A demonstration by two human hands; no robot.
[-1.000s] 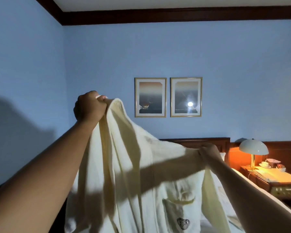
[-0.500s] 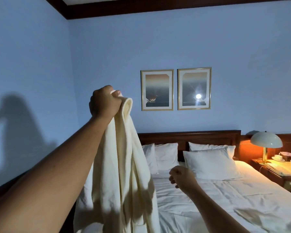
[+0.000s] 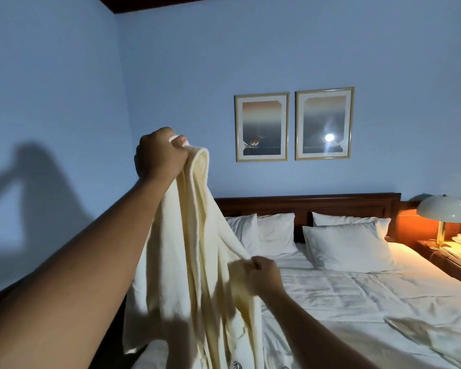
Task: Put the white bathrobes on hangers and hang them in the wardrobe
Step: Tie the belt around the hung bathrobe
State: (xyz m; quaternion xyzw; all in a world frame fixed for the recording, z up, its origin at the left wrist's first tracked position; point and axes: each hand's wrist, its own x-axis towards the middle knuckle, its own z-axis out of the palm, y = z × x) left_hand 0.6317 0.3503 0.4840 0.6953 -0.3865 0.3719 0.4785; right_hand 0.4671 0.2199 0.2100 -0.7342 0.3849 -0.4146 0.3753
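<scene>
A cream-white bathrobe point(image 3: 186, 262) hangs in long folds in front of me, above the left side of the bed. My left hand point(image 3: 159, 155) is raised at arm's length and clenched on the robe's top edge. Lower and to the right, my right hand point(image 3: 264, 275) pinches a fold of the same robe at its side. A second pale garment point(image 3: 423, 334) lies flat on the bed's right front; I cannot tell whether it is a bathrobe. No hanger or wardrobe is in view.
A double bed point(image 3: 357, 296) with white sheets and several pillows point(image 3: 349, 246) fills the right half, backed by a dark wooden headboard point(image 3: 304, 206). A lit lamp point(image 3: 443, 217) stands on a bedside table point(image 3: 455, 257) at the right. Blue walls carry two framed pictures point(image 3: 293, 126).
My right hand let go of the spread robe, dropped, then rose left and took hold of a fold again. The robe now hangs bunched from my left hand.
</scene>
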